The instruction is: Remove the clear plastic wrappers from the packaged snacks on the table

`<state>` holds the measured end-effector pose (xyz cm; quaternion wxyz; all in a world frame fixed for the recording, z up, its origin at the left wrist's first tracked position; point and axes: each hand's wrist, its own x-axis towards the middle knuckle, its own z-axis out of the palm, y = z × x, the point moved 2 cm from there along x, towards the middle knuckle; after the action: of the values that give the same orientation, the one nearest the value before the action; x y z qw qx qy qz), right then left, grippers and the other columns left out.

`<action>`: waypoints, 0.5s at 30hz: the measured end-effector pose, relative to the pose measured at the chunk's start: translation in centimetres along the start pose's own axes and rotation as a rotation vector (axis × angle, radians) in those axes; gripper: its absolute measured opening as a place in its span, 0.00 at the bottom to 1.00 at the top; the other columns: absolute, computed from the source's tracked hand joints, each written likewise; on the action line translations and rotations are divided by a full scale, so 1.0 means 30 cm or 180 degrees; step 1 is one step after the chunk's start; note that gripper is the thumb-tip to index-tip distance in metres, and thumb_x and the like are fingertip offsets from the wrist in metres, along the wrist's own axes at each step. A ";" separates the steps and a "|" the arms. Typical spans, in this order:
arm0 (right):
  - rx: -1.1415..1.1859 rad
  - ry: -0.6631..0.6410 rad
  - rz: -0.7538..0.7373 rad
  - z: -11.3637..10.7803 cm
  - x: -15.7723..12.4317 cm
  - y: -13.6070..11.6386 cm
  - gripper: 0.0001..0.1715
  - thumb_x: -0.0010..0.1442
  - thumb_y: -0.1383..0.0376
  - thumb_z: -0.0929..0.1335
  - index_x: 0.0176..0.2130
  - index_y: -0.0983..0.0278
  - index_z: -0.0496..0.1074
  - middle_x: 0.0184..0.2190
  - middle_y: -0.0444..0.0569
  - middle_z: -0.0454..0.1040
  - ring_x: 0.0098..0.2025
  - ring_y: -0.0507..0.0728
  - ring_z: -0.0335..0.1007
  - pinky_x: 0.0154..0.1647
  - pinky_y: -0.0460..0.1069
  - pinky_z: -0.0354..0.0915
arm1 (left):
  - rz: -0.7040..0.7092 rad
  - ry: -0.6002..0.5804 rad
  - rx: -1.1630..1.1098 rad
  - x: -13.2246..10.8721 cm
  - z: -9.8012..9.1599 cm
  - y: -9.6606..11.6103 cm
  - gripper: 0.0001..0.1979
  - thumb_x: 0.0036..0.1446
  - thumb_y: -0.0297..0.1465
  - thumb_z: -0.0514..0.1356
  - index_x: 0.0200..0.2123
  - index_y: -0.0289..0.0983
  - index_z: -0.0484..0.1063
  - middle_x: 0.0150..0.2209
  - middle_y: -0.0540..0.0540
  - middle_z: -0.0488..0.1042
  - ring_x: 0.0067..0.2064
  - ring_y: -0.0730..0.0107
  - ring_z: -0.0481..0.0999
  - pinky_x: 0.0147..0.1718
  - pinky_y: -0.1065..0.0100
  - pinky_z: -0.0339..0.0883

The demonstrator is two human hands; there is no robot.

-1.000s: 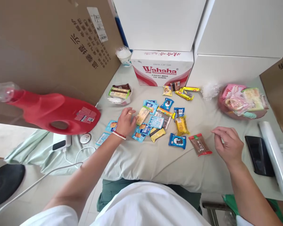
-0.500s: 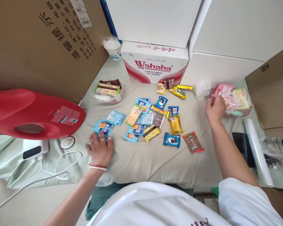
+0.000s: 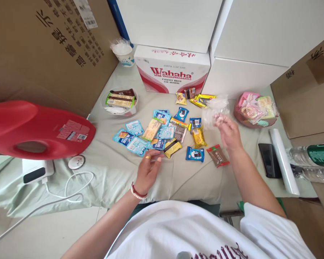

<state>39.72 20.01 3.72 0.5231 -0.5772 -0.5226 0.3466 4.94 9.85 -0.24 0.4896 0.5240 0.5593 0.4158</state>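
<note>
Clear plastic bag (image 3: 214, 109) pinched in right hand (image 3: 229, 132) fingers; left hand (image 3: 148, 172) fingers loosely open near blue packets (image 3: 136, 145).

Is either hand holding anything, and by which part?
The right hand pinches a clear plastic bag by its near edge, at the fingertips. The left hand holds nothing; it is open beside the blue snack packets.

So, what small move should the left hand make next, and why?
Probably the left hand should pick up the nearest blue snack packet, since it hovers empty beside it while the right hand holds up a clear plastic bag.
</note>
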 end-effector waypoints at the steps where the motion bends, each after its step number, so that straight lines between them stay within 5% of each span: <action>1: 0.0643 -0.0161 0.0268 0.045 -0.101 -0.019 0.08 0.57 0.58 0.69 0.33 0.60 0.71 0.54 0.50 0.77 0.57 0.62 0.72 0.57 0.57 0.69 | -0.0526 -0.0366 -0.0601 -0.015 0.030 0.006 0.24 0.63 0.53 0.62 0.52 0.41 0.71 0.55 0.37 0.75 0.55 0.51 0.79 0.50 0.49 0.77; 4: 0.1759 -0.0640 0.1063 0.176 -0.376 -0.071 0.09 0.52 0.58 0.73 0.28 0.59 0.72 0.60 0.45 0.75 0.58 0.65 0.74 0.60 0.62 0.71 | -0.1958 -0.1371 -0.2101 -0.036 0.140 0.027 0.32 0.56 0.58 0.66 0.53 0.40 0.73 0.54 0.35 0.78 0.56 0.47 0.79 0.49 0.46 0.78; 6: 0.1911 -0.0686 0.1325 0.232 -0.509 -0.087 0.09 0.50 0.57 0.75 0.28 0.57 0.74 0.62 0.44 0.74 0.61 0.68 0.72 0.64 0.64 0.68 | -0.2334 -0.1588 -0.2611 -0.023 0.195 0.032 0.30 0.54 0.54 0.70 0.50 0.38 0.76 0.51 0.36 0.80 0.53 0.50 0.81 0.48 0.49 0.78; 10: 0.1832 -0.0363 0.1366 0.241 -0.655 -0.056 0.11 0.51 0.54 0.76 0.30 0.56 0.75 0.60 0.46 0.75 0.64 0.69 0.69 0.69 0.66 0.63 | -0.2265 -0.0834 -0.2827 0.028 0.216 -0.003 0.17 0.49 0.32 0.75 0.42 0.38 0.77 0.40 0.45 0.82 0.41 0.64 0.82 0.41 0.62 0.78; 15: 0.1333 -0.0254 0.1709 0.099 -0.687 0.011 0.18 0.58 0.46 0.75 0.35 0.56 0.76 0.52 0.52 0.79 0.59 0.67 0.73 0.61 0.63 0.70 | -0.1717 -0.0396 -0.2451 0.027 0.170 -0.034 0.18 0.46 0.34 0.75 0.37 0.38 0.73 0.32 0.51 0.78 0.32 0.73 0.77 0.35 0.68 0.73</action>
<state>32.60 0.85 -0.24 0.4995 -0.5603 -0.2896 0.5939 9.81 10.30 -2.21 0.7713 0.1643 0.4503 0.4188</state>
